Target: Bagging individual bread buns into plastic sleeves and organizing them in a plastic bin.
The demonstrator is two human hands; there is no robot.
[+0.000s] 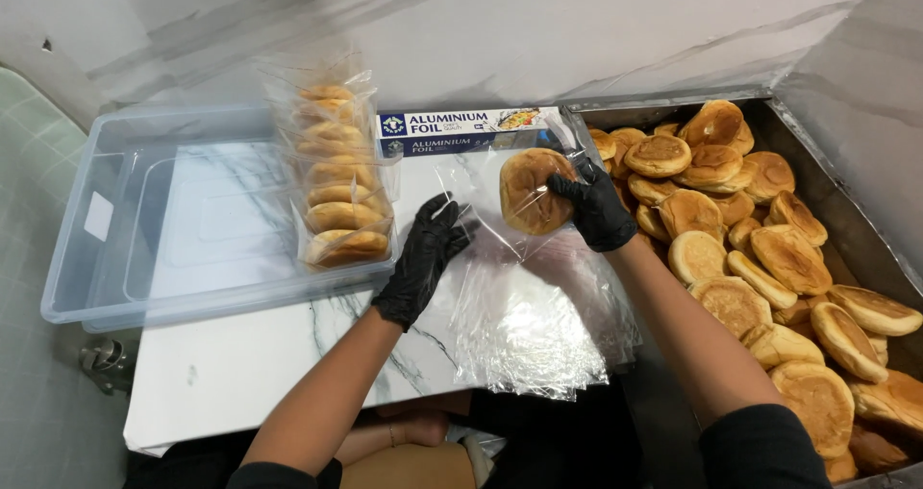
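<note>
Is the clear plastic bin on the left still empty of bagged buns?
No. A row of bagged buns already stands along the right wall of the clear bin, each in its own clear bag.
</note>
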